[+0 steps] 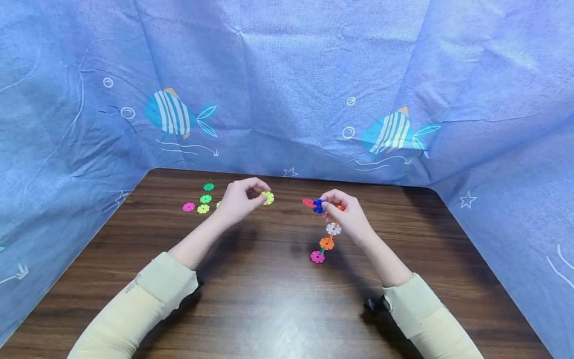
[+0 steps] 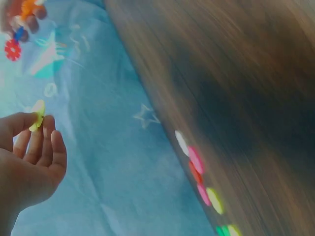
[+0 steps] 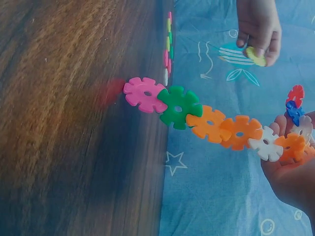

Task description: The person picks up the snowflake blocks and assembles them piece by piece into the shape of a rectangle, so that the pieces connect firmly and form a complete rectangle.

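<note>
Between thumb and fingertips my left hand (image 1: 237,202) pinches a yellow notched plastic snowflake disc (image 1: 268,198), raised over the table. Across from it, my right hand (image 1: 352,214) grips a chain of interlocked snowflake discs near its upper end. A blue disc (image 1: 319,206) and a red disc (image 1: 308,202) stick out from the fingers toward the left hand. Below the fingers hang a white disc (image 1: 334,229), orange discs (image 3: 240,132), a green disc (image 3: 179,108) and, at the bottom end, a pink disc (image 3: 145,94). The two hands are apart. Fingers partly hide the chain's upper discs.
Several loose discs lie on the brown wooden table (image 1: 269,299) at the back left, among them a green disc (image 1: 209,187), a pink disc (image 1: 188,207) and a yellow disc (image 1: 203,209). A blue fish-printed cloth (image 1: 287,89) hangs behind the table and at its sides.
</note>
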The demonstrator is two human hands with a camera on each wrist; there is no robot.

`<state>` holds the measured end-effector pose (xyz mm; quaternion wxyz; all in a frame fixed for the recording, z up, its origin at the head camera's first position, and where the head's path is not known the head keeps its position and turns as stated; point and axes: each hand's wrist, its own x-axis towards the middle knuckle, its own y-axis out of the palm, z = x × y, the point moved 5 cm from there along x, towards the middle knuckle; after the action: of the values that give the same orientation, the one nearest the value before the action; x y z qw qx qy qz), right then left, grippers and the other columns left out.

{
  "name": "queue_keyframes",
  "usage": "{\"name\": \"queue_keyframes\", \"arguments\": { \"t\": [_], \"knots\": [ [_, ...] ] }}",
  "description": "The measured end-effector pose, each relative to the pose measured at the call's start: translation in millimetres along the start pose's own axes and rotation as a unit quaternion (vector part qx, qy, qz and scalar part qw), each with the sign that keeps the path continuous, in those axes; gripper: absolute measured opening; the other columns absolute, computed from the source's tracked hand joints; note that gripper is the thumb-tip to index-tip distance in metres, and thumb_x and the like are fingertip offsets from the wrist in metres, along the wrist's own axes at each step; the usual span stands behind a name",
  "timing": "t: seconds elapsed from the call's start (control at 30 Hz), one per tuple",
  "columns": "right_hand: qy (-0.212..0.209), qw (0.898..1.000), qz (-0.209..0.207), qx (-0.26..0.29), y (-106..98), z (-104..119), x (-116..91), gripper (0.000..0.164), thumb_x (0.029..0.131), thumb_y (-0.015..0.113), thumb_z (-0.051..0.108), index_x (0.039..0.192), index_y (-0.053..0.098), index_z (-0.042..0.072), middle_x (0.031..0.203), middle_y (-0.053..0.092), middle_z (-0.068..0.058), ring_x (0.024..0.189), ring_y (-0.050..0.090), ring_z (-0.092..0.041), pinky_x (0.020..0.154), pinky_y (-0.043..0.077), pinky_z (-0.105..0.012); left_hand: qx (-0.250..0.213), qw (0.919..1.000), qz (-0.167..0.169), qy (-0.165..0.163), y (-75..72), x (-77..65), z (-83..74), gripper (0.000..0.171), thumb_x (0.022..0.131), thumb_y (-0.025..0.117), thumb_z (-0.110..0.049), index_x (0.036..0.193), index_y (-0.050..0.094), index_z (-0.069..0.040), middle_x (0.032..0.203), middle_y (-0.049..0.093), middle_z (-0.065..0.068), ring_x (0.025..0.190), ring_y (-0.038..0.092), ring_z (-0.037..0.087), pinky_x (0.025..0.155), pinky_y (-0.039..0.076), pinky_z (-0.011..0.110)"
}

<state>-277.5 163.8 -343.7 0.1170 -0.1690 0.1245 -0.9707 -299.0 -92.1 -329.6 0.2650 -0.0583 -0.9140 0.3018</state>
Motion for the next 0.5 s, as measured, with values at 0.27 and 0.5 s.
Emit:
{"name": "queue_keyframes", "arguments": {
  "t": [0.27, 0.5],
  "knots": [
    [0.005, 1.000, 0.004, -0.011, 2.5, 2.3, -1.6, 0.012, 0.090, 0.060, 0.005, 0.099, 0.060, -0.003, 0.077, 0.063, -0.007, 0.064, 0.060, -0.019, 0.057, 0.054, -0.027, -0.086, 0.9957, -0.027, -0.020, 5.4, -3.7, -16.3, 0.013, 0.081, 0.073, -0.008, 0.093, 0.069, -0.007, 0.084, 0.071, 0.006, 0.073, 0.063, 0.014, 0.066, 0.051, 0.024],
    [0.003, 1.000, 0.010, -0.024, 6.8, 16.4, -5.4, 0.011, 0.089, 0.063, 0.003, 0.097, 0.060, -0.003, 0.070, 0.060, 0.000, 0.059, 0.058, -0.019, 0.055, 0.052, -0.027, -0.130, 0.9902, -0.042, -0.031, 13.8, -8.1, -31.1, 0.016, 0.080, 0.074, -0.006, 0.094, 0.068, -0.001, 0.083, 0.071, 0.014, 0.073, 0.064, 0.022, 0.065, 0.051, 0.027]
  ]
}}
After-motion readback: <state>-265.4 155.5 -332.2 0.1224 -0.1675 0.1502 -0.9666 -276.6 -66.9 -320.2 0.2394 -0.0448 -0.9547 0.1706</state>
